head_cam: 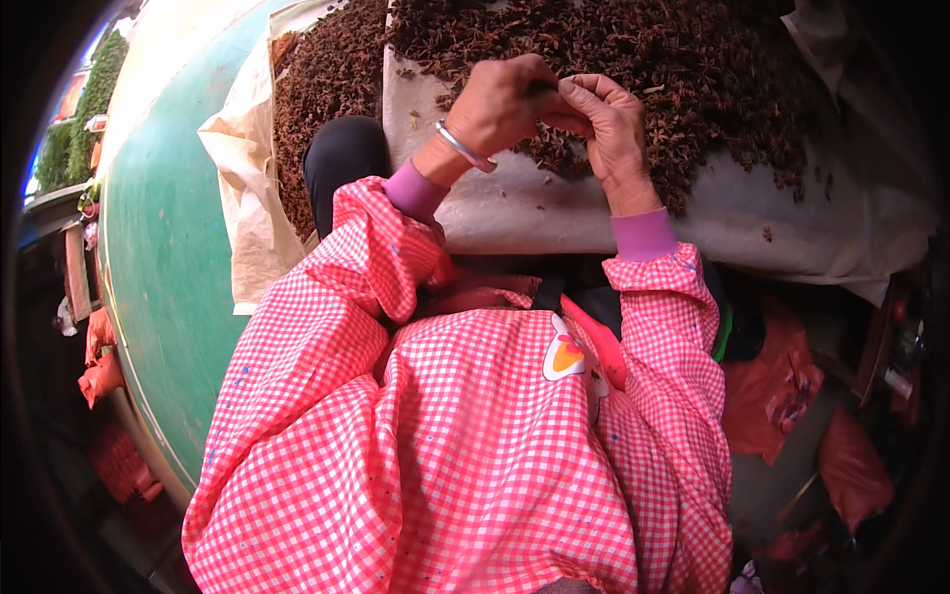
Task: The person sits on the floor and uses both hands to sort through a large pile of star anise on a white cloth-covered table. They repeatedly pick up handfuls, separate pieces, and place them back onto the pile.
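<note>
My left hand, with a silver bangle at the wrist, is above the near part of a star anise heap. Its fingers curl inward and meet the fingers of my right hand. Thumb and forefinger of the right hand are pinched together. Whatever lies between the fingertips is hidden or too small to make out. The dried star anise is spread on a pale plastic sheet, with a few loose pieces near its front edge.
A second brown heap lies on a cream woven sheet to the left, by my dark-clothed knee. Farther left is a green surface. Red plastic bags lie at the lower right.
</note>
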Demonstrator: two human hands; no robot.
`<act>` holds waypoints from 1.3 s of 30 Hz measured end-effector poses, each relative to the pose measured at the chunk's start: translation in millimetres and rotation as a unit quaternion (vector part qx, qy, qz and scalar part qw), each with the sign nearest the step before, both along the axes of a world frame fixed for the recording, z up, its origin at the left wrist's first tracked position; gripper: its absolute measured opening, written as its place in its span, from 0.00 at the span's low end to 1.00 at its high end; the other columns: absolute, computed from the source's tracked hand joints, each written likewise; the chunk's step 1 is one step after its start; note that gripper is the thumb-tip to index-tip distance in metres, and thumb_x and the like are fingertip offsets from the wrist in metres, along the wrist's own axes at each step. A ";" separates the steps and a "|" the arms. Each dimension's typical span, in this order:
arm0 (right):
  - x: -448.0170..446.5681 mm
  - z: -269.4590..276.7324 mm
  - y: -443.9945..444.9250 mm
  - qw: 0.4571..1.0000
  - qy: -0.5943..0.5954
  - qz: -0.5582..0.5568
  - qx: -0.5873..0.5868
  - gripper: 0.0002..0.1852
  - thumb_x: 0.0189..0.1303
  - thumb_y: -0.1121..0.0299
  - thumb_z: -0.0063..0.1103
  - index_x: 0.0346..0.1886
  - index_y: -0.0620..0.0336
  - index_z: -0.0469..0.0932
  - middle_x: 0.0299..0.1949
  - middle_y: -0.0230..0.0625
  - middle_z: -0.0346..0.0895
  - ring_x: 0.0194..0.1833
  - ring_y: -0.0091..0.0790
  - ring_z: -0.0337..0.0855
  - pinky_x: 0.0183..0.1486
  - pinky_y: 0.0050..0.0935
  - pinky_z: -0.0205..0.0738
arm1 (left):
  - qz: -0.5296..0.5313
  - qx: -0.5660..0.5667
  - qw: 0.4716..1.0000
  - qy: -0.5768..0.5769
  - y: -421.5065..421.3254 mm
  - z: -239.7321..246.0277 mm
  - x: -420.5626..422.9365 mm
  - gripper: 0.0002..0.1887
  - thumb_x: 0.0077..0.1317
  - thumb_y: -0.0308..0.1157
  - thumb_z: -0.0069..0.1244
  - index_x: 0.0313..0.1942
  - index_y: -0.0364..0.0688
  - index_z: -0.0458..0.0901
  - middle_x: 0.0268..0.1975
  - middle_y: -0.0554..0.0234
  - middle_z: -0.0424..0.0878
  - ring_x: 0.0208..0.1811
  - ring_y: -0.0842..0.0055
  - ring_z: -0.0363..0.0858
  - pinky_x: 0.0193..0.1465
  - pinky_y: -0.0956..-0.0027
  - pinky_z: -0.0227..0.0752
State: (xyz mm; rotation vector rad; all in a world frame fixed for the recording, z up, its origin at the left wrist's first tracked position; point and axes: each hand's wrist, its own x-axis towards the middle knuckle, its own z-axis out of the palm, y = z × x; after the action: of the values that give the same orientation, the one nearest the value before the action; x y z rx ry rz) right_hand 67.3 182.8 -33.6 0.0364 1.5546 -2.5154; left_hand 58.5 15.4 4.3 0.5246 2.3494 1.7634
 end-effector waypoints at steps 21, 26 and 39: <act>0.6 17.1 23.7 0.823 0.231 0.040 0.517 0.08 0.54 0.73 0.62 0.37 0.54 0.86 0.31 0.36 0.85 0.30 0.34 0.86 0.35 0.31 0.79 | 0.026 -0.247 0.911 0.328 -42.6 -59.3 -2.2 0.11 0.55 0.28 0.59 0.40 0.49 0.85 0.47 0.59 0.78 0.50 0.59 0.77 0.50 0.61 0.74; -13.1 -16.9 5.6 0.664 0.300 -0.026 0.684 0.06 0.54 0.73 0.62 0.34 0.49 0.85 0.36 0.32 0.80 0.40 0.39 0.83 0.40 0.37 0.79 | 0.112 -0.173 0.948 0.241 -61.8 -49.8 -32.6 0.10 0.64 0.31 0.55 0.46 0.45 0.83 0.38 0.56 0.86 0.39 0.57 0.85 0.41 0.57 0.78; -14.6 -8.8 -18.0 0.828 0.256 -0.110 0.487 0.02 0.63 0.72 0.60 0.34 0.58 0.80 0.38 0.30 0.83 0.31 0.26 0.81 0.32 0.27 0.77 | 0.192 -0.101 0.967 0.138 -84.9 -21.5 9.3 0.11 0.62 0.23 0.56 0.44 0.41 0.85 0.40 0.57 0.87 0.40 0.73 0.88 0.42 0.71 0.79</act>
State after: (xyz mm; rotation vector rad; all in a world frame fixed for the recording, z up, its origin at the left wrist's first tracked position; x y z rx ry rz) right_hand 52.7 164.7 -42.4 -0.3636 3.0379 -1.6091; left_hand 67.8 -69.5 -17.2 0.3157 2.9533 1.6484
